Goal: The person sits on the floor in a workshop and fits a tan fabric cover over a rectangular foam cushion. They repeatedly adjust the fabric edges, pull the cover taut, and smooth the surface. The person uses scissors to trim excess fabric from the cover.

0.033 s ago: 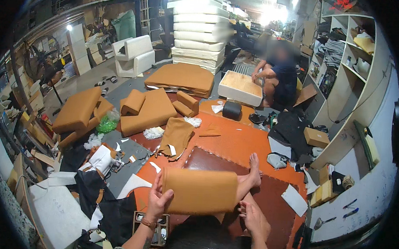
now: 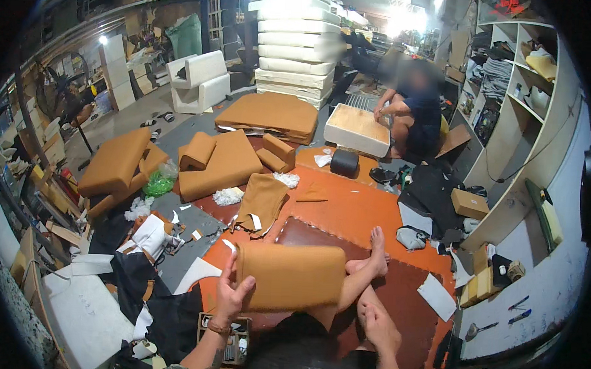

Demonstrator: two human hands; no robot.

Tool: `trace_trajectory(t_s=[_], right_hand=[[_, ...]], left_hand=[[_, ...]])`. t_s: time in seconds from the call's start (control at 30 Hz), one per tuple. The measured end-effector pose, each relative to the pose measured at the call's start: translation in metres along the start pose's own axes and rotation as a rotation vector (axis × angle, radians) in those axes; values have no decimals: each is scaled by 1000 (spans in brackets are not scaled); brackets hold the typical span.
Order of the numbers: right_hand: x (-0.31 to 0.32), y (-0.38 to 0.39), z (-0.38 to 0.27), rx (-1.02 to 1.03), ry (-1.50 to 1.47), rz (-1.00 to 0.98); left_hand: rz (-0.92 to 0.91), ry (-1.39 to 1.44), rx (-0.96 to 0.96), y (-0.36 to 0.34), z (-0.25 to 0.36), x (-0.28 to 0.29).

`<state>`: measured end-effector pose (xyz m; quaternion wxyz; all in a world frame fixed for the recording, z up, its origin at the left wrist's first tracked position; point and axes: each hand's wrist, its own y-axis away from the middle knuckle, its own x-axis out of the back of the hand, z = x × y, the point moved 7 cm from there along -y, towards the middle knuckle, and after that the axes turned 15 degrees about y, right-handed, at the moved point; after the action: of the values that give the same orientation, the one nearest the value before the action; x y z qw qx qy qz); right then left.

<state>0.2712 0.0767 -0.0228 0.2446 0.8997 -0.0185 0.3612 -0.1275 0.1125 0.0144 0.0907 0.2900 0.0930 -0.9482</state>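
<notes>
A padded tan upholstered piece (image 2: 292,275) lies across my bare legs, its long side crosswise. My left hand (image 2: 230,293) grips its left end, thumb on the top face. My right hand (image 2: 378,330) is off the piece, low at its right beside my shin, with fingers curled; whatever may be between them is too small to make out. A compartmented wooden box (image 2: 206,324) of small items sits by my left forearm, partly hidden by it.
Tan cushions (image 2: 218,169), a fabric bundle (image 2: 262,203) and scraps lie ahead on orange mats (image 2: 347,199). A co-worker (image 2: 421,117) crouches by a white block (image 2: 355,141). White shelving (image 2: 519,127) stands right, dark material (image 2: 129,289) lies left, stacked foam slabs (image 2: 290,54) rise behind.
The tan piece and my left hand have shifted slightly left and away from me. My right hand is now a little farther from the piece's end.
</notes>
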Motion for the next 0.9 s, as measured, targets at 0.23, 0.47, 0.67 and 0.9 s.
trace_trajectory(t_s=[0.23, 0.47, 0.67, 0.9], right_hand=[[-5, -9, 196, -334, 772, 147], [-41, 2, 227, -100, 739, 453], [-76, 0, 298, -158, 851, 552], [-63, -25, 292, -139, 928, 495]], left_hand=[[-24, -760, -21, -66, -17, 40], [15, -963, 357, -116, -113, 142], [-138, -1280, -78, -336, 7, 34], [33, -1031, -514, -382, 11, 8]])
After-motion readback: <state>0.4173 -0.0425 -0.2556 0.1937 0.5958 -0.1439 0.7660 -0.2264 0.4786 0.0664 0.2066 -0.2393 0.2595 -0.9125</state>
